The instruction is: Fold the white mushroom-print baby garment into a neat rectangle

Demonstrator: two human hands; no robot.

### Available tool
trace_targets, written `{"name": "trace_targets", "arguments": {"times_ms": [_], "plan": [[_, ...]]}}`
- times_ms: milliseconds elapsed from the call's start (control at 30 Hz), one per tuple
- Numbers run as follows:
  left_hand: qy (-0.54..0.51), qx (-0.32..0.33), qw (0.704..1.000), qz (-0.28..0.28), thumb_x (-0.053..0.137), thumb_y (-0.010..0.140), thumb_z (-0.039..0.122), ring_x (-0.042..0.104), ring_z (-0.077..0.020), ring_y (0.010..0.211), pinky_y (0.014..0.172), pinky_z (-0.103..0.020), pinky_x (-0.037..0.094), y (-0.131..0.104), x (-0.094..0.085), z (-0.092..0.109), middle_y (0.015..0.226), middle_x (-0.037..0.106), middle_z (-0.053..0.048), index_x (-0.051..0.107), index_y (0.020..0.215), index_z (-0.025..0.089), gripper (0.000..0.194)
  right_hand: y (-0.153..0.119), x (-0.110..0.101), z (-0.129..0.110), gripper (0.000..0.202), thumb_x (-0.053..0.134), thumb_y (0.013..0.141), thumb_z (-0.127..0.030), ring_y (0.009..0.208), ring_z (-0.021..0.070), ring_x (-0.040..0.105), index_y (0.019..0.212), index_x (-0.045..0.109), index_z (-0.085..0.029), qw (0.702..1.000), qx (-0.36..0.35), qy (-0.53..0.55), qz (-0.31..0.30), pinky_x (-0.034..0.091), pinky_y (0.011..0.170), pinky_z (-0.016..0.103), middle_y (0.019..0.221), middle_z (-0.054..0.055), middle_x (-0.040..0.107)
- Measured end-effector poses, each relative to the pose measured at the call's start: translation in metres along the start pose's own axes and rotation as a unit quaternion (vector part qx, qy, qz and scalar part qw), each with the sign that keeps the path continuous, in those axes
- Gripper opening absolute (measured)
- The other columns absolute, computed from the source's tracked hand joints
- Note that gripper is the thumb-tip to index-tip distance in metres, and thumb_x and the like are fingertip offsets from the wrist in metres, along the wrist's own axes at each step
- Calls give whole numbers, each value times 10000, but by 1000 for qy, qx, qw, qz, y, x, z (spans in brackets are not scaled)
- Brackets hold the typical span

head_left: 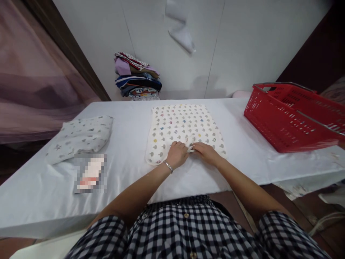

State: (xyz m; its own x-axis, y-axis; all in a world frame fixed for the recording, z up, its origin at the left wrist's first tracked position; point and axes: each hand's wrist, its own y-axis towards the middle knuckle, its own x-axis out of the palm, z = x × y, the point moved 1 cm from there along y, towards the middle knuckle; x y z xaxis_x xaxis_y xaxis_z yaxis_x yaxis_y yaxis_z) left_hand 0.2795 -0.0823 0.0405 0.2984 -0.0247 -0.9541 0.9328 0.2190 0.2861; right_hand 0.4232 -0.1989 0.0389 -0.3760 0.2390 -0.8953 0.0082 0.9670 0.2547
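Pinching a small white strip of fabric (191, 149) between them, the left hand (177, 155) and the right hand (206, 153) are working close together, almost touching, with thumbs and fingers closed on it from either side. The fingertips are partly hiding the strip, so whether it is belonging to the cloth underneath I cannot tell. Both hands are resting over the near edge of a mushroom-print cloth (183, 124), which is lying flat in the middle of the table, its cream ground carrying rows of grey motifs with a few red, blue and yellow ones among them. A silver bracelet (169, 167) is circling the left wrist, and a black-and-white gingham shirt (185, 230) is covering the person's upper arms and body. White satiny fabric is covering the table (129, 136). To the left, a second printed cloth (86, 135) is lying loosely folded, its green and grey motifs scattered on white; just beside its near edge a small pixelated object (91, 172) is lying, too masked to identify. A red plastic shopping basket (285, 126) is standing at the right end, its metal handles showing. Beyond the far edge, a stack of folded clothes (138, 77) is rising against a white wall (242, 43), while a pinkish curtain (35, 72) is hanging at far left.
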Motion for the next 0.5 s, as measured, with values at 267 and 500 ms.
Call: {"name": "trace_targets", "arguments": {"times_ms": [267,500], "plan": [[-13,-25,999,20,488,824,217,514,-217,847,793,-390,331,7,-24,-22,780,587,-69,587,705,186,159,-39,12,17,326,399,882,-171,1262,244,388,1153,574,-224,990,72,-107,56,375,971,450,1394,92,422],[3,-36,999,7,492,830,248,510,-204,809,773,-378,335,14,-31,-30,745,582,-45,547,641,190,205,-81,-2,43,281,421,876,-204,1258,291,383,1079,615,-206,976,131,-160,72,390,938,473,1397,107,410]]}}
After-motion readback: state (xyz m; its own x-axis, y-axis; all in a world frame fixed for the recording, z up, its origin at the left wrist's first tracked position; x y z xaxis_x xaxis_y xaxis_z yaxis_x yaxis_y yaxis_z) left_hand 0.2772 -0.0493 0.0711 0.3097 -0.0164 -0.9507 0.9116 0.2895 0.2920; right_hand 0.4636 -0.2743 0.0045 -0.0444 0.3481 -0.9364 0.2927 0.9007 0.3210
